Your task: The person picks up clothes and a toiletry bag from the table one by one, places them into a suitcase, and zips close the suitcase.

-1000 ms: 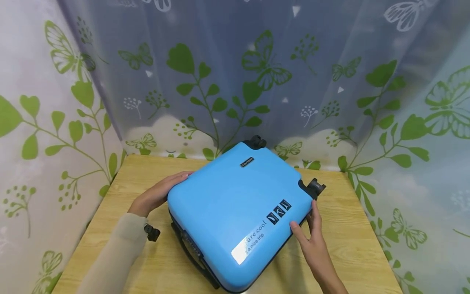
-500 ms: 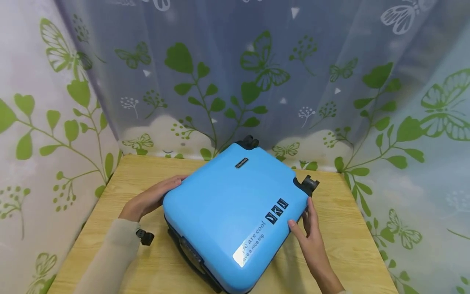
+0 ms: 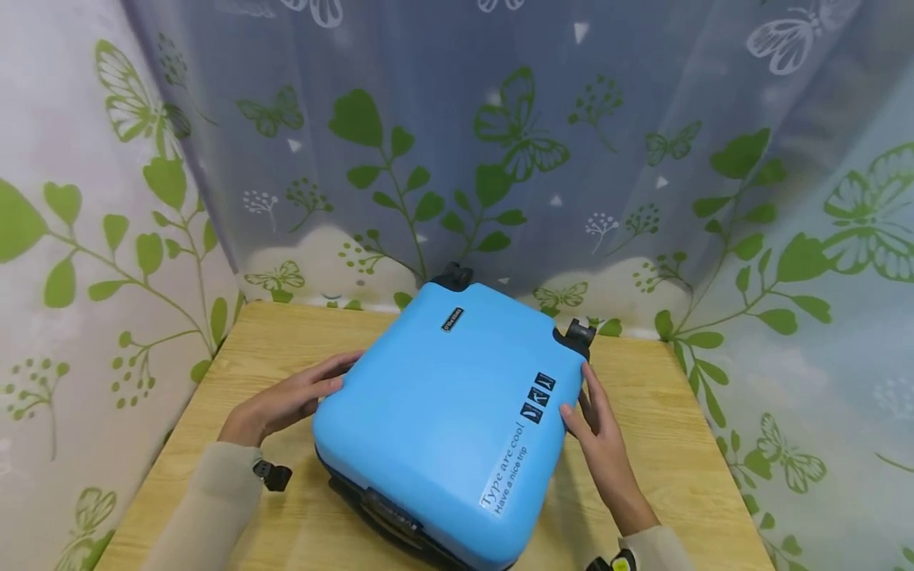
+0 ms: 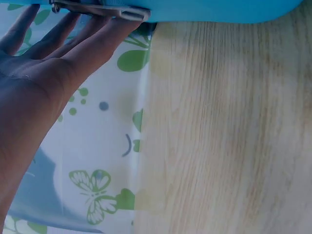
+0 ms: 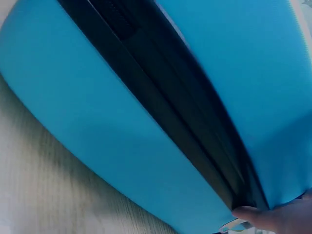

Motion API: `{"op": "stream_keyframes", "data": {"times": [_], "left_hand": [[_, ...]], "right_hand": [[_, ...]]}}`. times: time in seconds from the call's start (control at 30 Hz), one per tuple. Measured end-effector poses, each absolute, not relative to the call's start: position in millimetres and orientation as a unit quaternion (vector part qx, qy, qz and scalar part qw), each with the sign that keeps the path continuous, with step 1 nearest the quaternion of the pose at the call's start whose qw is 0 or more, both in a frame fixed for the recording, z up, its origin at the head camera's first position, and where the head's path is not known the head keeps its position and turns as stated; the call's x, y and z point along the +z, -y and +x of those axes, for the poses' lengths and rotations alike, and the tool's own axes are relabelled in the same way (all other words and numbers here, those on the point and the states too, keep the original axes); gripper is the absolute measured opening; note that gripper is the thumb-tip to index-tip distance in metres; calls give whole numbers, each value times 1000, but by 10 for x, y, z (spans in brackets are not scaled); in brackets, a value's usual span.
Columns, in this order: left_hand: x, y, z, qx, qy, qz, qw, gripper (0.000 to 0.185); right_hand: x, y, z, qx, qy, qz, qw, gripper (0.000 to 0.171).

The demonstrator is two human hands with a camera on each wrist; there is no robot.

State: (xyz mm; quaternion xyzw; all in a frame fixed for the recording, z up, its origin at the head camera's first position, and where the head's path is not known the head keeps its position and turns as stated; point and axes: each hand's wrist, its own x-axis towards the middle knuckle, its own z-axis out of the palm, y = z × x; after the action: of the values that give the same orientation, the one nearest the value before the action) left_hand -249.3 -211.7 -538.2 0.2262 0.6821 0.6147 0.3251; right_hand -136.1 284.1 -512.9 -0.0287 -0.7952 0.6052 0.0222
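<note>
- Three views are catalogued; the head view comes first. One blue suitcase [image 3: 446, 416] is laid flat on the wooden table [image 3: 664, 444], its wheels [image 3: 577, 333] turned to the far side and its dark handle side turned near. White lettering and three small dark labels are borne on the right part of the lid.
- Left hand [image 3: 286, 400]: set against the left edge of the suitcase, fingers nearly straight and spread, nothing gripped. A beige sleeve [image 3: 214, 507] is seen behind it.
- Right hand [image 3: 596, 428]: laid against the right edge of the suitcase, near the labels, fingers extended and relaxed, nothing clasped.
- Leaf-and-butterfly curtain [image 3: 457, 143]: hung behind and to both sides of the table.
- Left wrist view: the left hand [image 4: 44, 68] is shown with straight fingers touching the suitcase [image 4: 219, 9] beside a metal zip pull; table [image 4: 229, 136] and curtain [image 4: 92, 161] are seen below.
- Right wrist view: the blue shell [image 5: 122, 141] and its black zip band are shown close, above the table [image 5: 44, 190]; one fingertip of the right hand [image 5: 278, 219] is pressed at the lower corner.
</note>
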Motion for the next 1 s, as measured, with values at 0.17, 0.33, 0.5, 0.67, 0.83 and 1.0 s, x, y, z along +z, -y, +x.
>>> {"op": "stream_keyframes", "data": {"times": [0.17,0.33,0.5,0.67,0.83,1.0], "left_hand": [[-5419,2166,-2450,623,-669,235,330,68],[-5437,2225,-2414,639,-644,255,334,72],[-5474,2275,-2379,651,-638,246,330,77],[-5481,2282,-2345,652,-642,241,325,77],[-5463,2262,-2357,641,-663,239,305,72],[-5407,2206,-2455,630,-685,236,278,67]], "right_hand": [[-5187,-2834,-1530,600,799,-6,34,66],[-5227,-2822,-1742,604,796,24,33,63],[-5262,-2813,-1946,601,798,47,27,61],[-5277,-2819,-2062,606,793,62,23,60],[-5271,-2795,-2078,616,785,62,15,61],[-5242,-2739,-2005,612,789,54,6,62]]}}
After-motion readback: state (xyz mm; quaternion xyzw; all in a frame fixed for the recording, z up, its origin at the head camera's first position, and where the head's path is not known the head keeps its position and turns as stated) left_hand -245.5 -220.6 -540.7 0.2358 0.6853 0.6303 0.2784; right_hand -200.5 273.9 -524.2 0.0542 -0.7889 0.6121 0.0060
